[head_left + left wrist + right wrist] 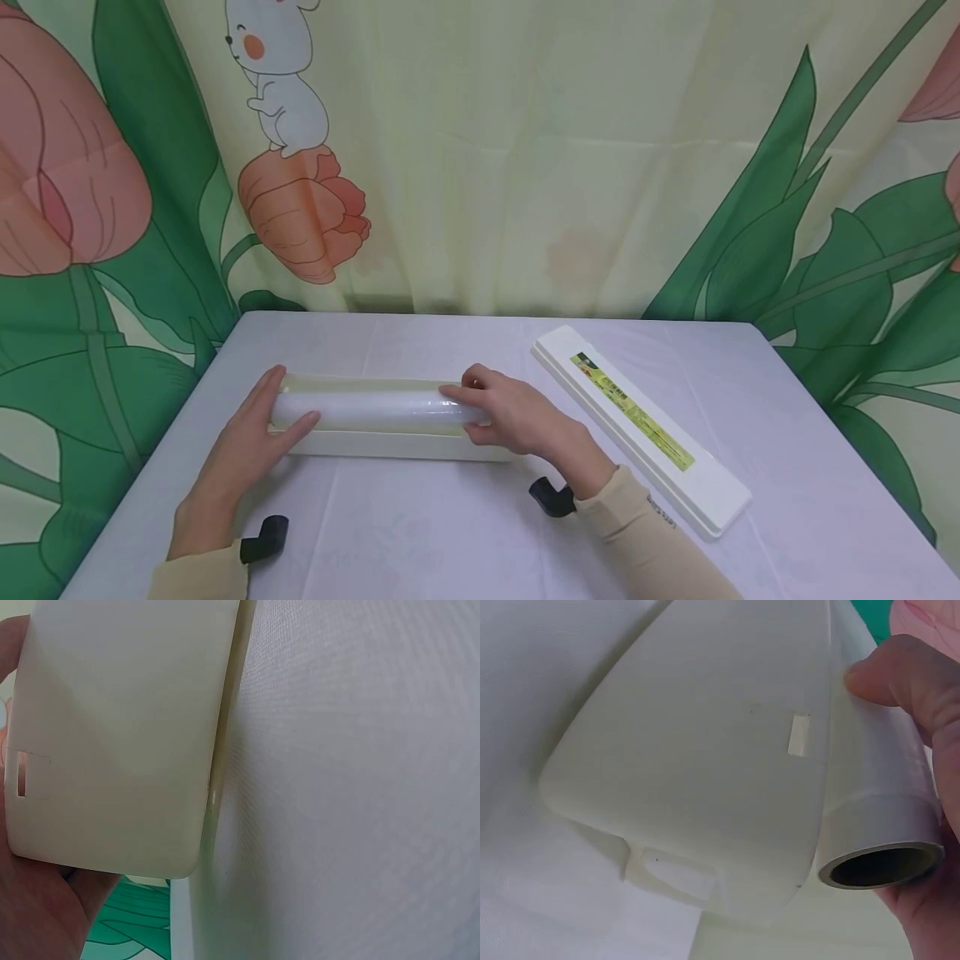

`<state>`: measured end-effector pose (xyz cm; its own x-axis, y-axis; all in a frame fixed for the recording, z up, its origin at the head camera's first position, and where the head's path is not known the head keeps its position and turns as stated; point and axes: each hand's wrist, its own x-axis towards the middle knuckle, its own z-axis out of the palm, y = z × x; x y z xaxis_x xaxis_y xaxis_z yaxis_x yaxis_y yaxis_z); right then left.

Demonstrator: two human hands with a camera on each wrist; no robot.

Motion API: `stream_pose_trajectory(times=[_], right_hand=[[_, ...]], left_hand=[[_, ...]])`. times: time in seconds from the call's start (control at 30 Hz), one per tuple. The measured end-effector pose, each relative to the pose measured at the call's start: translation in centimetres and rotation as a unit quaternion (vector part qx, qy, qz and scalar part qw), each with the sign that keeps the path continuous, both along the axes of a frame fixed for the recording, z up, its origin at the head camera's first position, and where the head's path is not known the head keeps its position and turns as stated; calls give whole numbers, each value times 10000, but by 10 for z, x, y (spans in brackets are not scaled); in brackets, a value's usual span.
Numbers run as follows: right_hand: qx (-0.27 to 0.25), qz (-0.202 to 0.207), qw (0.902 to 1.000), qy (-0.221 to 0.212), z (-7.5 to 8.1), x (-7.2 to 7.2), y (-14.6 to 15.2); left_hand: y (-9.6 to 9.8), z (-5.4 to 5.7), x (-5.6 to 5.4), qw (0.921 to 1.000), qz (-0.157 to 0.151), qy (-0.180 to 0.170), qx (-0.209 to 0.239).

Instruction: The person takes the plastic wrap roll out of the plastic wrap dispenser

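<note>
A roll of cling film [375, 408] lies along a long white plastic box [397, 447] on the table. My right hand [517, 414] pinches the roll's right end between thumb and fingers. In the right wrist view, that roll end [877, 769], with its open core, stands out past the rim of the box [682, 765]. My left hand [243, 446] grips the left end of the box, its thumb near the roll. The left wrist view shows the box's end wall [120, 742] between the thumb and fingers of that hand [34, 915].
A long white lid [720, 496] with a green and yellow label [633, 410] lies slantwise to the right, near my right forearm. A white cloth covers the table [405, 533]. Behind it hangs a curtain [510, 167] printed with tulips and a small white animal.
</note>
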<state>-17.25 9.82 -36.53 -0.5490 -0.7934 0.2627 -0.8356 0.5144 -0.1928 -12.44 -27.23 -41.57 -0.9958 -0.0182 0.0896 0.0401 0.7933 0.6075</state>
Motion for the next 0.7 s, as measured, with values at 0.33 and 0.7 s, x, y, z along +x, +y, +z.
stream_pose_trajectory(times=[0.33,0.7], right_hand=[[-217,405,9944,951,1,2,7],[-739,463,9777,1908,9,6,32]], left_hand=[[2,0,-1,9999,6,-119,4],[-1,-2,-1,9999,-6,156,18]])
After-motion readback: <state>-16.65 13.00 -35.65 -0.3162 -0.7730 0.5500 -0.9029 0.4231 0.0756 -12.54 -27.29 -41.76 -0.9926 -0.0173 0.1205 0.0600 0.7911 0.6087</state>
